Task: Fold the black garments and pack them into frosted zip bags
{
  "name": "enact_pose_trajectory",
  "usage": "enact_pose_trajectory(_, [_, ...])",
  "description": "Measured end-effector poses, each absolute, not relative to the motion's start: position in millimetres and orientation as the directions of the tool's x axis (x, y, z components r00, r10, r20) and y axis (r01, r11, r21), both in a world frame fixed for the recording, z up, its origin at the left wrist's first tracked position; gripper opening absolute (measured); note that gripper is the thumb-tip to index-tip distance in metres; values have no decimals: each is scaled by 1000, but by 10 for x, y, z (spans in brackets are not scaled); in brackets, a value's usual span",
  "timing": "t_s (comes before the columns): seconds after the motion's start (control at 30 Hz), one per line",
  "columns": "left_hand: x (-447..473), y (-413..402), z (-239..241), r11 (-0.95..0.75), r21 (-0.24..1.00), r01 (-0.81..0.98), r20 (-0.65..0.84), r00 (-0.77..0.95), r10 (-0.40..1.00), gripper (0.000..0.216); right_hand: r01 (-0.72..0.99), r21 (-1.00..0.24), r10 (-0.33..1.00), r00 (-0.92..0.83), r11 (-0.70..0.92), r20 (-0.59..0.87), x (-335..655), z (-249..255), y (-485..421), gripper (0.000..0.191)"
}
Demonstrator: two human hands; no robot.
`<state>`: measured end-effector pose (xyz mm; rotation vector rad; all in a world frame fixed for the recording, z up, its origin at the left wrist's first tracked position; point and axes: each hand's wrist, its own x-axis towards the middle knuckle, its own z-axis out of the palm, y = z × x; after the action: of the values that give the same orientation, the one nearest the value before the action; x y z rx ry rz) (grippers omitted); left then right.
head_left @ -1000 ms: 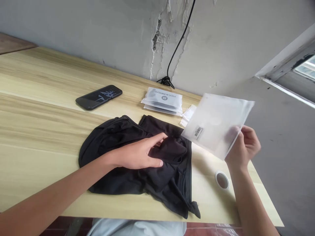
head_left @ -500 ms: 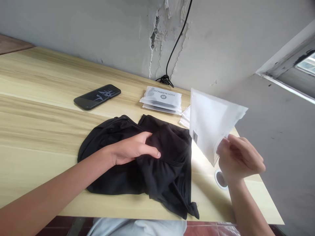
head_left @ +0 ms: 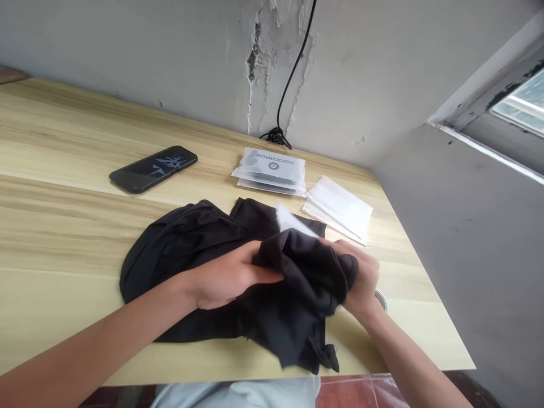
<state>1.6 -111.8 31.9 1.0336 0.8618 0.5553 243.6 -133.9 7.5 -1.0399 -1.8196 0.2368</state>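
A black stretch-fabric garment (head_left: 174, 249) lies bunched on the table. My left hand (head_left: 232, 275) is closed on it, thumb on top, and lifts a fold. On the other side, my right hand (head_left: 361, 269) is closed, blurred by motion and partly behind the raised black fabric. A frosted white plastic bag (head_left: 289, 220) pokes out behind that fold, mostly covered by it; the fabric hides how the right fingers hold the bag. Whether the bag is inside the garment or behind it, I cannot tell.
Bags printed ROCKBROS (head_left: 272, 164) are stacked near the wall, with flat white bags (head_left: 340, 204) to their right. A black phone (head_left: 153, 169) lies at the left. A round white-rimmed object (head_left: 381, 300) is partly behind my right wrist. A black cable (head_left: 278, 136) is coiled by the wall.
My right hand has brought the white bag left and down to the garment, where black fabric now covers most of it. My left hand has raised a fold. The flat white bags are now uncovered.
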Motion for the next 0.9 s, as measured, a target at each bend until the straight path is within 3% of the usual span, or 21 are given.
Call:
enact_pose_trajectory(0.1, [109, -1097, 310, 590, 806, -45, -493, 500, 712, 41, 588, -581, 719, -1, 563, 695, 2442, 135, -1299, 21])
enact_pose_trajectory(0.2, [139, -1087, 263, 593, 805, -21, -537, 398, 743, 42, 552, -619, 744, -5, 559, 668, 2415, 160, -1297, 21])
enact_pose_trajectory(0.4, [206, -1139, 117, 220, 935, 278, -304, 308, 901, 12, 533, -640, 755, 4, 553, 656, 2307, 132, -1362, 21])
enact_pose_trajectory(0.53, [293, -1169, 43, 6, 970, 244, -113, 429, 896, 13, 499, -604, 746, -140, 621, 651, 2178, 99, -1459, 24])
enact_pose_trajectory(0.9, [318, -1175, -56, -96, 974, 206, -56, 623, 780, 23, 369, -651, 736, -165, 664, 657, 1847, 210, -1564, 38])
